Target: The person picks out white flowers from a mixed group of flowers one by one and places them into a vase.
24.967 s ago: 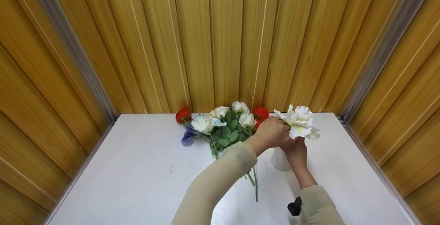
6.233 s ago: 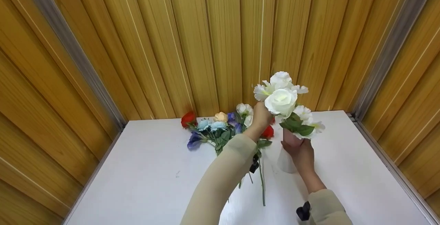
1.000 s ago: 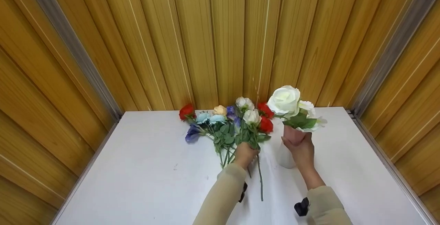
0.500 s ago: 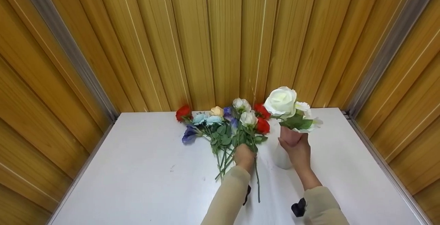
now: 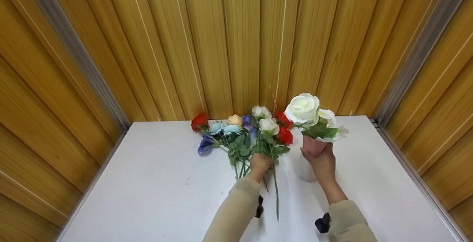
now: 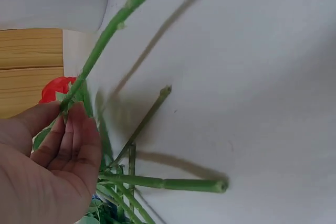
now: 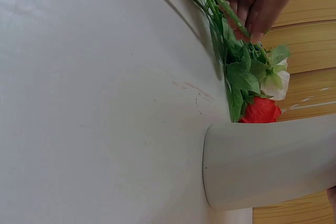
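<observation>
In the head view my left hand (image 5: 260,166) is low over a pile of artificial flowers. Its thumb and fingertips pinch a long green flower stem (image 6: 102,40), clear in the left wrist view. That stem runs up toward a white rose (image 5: 269,126) in the pile and its lower end extends toward me. My right hand (image 5: 323,164) grips the upper, pink part of a vase (image 5: 306,170) with a white lower part. A large white rose (image 5: 303,109), green leaves and smaller white ruffled flowers (image 5: 327,116) stand in the vase. The right wrist view shows the vase's white base (image 7: 262,163).
Red flowers (image 5: 284,135), light blue flowers (image 5: 232,129), a peach rose (image 5: 235,120) and a purple flower (image 5: 205,144) lie left of the vase on the white table (image 5: 155,186). Other cut stems (image 6: 173,183) stick out beside my left hand. Wood-look panels (image 5: 240,50) rise behind.
Since 25 seconds ago a large white rose has joined the vase. My left hand has come down from the vase's flowers to a stem in the pile. My right hand has stayed on the vase.
</observation>
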Demonstrator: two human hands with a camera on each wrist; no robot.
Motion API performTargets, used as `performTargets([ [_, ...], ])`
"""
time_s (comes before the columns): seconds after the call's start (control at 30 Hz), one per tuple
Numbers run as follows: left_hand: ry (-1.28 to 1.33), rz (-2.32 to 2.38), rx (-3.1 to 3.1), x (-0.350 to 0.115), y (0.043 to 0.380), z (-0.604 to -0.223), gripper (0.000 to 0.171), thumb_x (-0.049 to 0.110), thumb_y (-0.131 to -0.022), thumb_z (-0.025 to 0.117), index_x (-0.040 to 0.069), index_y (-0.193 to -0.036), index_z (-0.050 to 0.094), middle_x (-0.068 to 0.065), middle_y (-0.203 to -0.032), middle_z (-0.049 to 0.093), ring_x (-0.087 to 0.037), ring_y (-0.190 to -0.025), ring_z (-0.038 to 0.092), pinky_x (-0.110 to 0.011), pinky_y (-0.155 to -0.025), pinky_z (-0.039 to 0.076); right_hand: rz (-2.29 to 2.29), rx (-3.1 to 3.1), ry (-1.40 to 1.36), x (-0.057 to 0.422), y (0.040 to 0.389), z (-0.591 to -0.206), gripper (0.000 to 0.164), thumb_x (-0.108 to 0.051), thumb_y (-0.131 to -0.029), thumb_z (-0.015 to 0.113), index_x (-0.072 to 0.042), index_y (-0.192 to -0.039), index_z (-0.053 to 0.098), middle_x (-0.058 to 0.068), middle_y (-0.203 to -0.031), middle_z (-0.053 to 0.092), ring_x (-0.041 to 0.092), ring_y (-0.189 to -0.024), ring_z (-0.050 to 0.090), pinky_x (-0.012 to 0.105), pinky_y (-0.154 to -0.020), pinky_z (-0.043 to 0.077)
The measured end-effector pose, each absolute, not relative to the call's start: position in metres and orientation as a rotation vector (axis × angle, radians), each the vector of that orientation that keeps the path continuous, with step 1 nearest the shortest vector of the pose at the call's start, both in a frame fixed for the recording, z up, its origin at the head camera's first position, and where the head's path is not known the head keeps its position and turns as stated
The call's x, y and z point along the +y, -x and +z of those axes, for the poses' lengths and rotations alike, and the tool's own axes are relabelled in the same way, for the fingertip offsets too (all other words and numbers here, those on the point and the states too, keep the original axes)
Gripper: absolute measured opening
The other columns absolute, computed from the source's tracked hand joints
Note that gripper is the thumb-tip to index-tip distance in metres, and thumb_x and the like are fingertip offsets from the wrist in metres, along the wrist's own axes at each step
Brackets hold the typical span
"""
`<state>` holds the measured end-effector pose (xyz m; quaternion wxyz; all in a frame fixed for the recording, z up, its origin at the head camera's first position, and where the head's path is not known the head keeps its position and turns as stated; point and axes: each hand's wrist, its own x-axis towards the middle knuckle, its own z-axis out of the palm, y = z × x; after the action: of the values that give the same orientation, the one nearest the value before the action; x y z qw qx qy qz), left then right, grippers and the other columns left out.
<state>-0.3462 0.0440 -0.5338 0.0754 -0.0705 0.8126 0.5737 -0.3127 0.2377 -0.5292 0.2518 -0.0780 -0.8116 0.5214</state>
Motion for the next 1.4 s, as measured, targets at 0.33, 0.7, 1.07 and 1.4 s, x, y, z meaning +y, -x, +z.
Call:
performTargets([
  [0.33,0.121,1.829,2.251,0.011,0.339,-0.510,0.019,0.003,-0.089,0.071,-0.010,-0.101,0.077,-0.022,-0.091,0.079,-0.012,-0.065,0.069,-0.036,-0.072,0.063,1.461,-2.245,0.201,0.238,0.312,-0.527,0.087,-0.017,-0.088,0.078,0.006,-0.151,0.023,0.031,-0.143,0.049,0.044,-0.133,0.051,0.057,-0.115,0.041],
  [0.7,-0.049,1.961,2.195,-0.010,0.332,-0.472,0.025,0.006,-0.095,0.069,-0.011,-0.113,0.072,-0.024,-0.104,0.076,-0.010,-0.073,0.065,-0.037,-0.083,0.063,1.471,-2.228,0.232,0.238,0.311,-0.526,0.083,-0.018,-0.087,0.079,0.009,-0.147,0.028,0.033,-0.139,0.052,0.044,-0.129,0.054,0.055,-0.113,0.043],
  [1.07,-0.305,2.271,2.231,-0.005,0.302,-0.424,0.029,0.006,-0.102,0.059,-0.011,-0.126,0.059,-0.026,-0.118,0.069,-0.022,-0.103,0.072,-0.036,-0.093,0.061,1.532,-2.214,0.220,0.237,0.312,-0.524,0.086,-0.015,-0.088,0.078,0.006,-0.151,0.023,0.029,-0.145,0.048,0.038,-0.132,0.049,0.044,-0.113,0.040],
  [1.4,-0.796,2.322,2.403,0.012,0.264,-0.392,0.021,0.002,-0.100,0.061,-0.011,-0.116,0.062,-0.031,-0.107,0.071,-0.032,-0.096,0.073,-0.025,-0.083,0.062,1.510,-2.211,0.237,0.239,0.312,-0.526,0.084,-0.017,-0.086,0.079,0.007,-0.148,0.028,0.029,-0.141,0.052,0.039,-0.127,0.053,0.029,-0.105,0.047],
])
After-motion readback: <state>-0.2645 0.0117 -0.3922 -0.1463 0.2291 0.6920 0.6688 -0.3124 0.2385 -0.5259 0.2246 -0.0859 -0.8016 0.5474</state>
